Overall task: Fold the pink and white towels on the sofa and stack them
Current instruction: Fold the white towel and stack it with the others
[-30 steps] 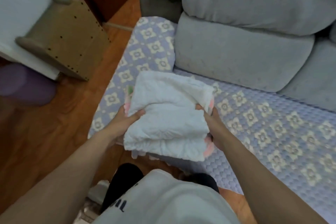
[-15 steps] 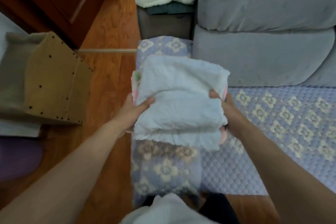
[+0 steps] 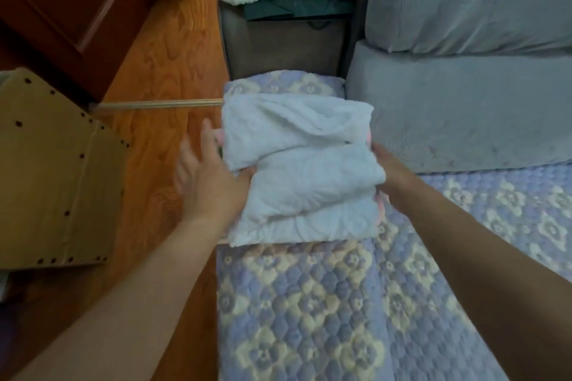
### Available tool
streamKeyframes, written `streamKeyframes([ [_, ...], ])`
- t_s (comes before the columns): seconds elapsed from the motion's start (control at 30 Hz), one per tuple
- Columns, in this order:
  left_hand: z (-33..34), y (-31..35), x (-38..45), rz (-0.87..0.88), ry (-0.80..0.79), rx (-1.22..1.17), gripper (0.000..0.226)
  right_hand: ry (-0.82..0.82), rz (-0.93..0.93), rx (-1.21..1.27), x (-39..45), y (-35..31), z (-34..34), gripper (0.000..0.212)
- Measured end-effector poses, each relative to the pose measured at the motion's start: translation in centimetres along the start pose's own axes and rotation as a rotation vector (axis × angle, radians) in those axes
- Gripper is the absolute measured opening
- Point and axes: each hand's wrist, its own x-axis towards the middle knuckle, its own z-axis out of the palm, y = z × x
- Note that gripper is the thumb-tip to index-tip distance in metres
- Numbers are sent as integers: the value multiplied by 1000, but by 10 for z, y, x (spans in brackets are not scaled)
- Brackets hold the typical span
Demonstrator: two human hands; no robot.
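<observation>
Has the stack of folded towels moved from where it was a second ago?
Yes. The towel stack has gone from the seat's front edge toward the grey back cushion, at the sofa's end.
</observation>
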Motion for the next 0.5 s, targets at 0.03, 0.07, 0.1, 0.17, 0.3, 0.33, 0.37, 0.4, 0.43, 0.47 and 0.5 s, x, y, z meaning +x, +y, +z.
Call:
streamKeyframes([
  [0.03,-6,14,-9,196,148,116,85,39,-43,-34,-11,-10,-7,61],
  [0.07,-8,27,-19,368,217,154,74,107,-99,-56,-28,-23,-13,70],
  [0.1,-7,41,-27,469,207,185,66,221,-206,-92,-49,-34,-15,67],
  [0.17,10,52,-25,502,124,285,63,438,-594,-131,-102,-54,2,45],
  [0.3,35,55,-10,427,68,497,74,479,-1067,-432,-135,-58,78,50],
  [0.33,38,54,-7,418,82,518,77,402,-957,-624,-118,-49,82,57],
  [0.37,41,51,-4,400,86,516,77,344,-828,-812,-92,-38,78,58],
  [0.4,43,49,0,376,93,503,75,301,-732,-915,-65,-25,69,60],
  [0.43,44,46,4,353,99,486,73,277,-660,-930,-45,-15,58,63],
  [0.47,45,43,8,339,100,475,72,260,-614,-878,-32,-8,50,66],
  [0.5,45,39,12,331,92,467,71,229,-588,-795,-27,-8,50,70],
])
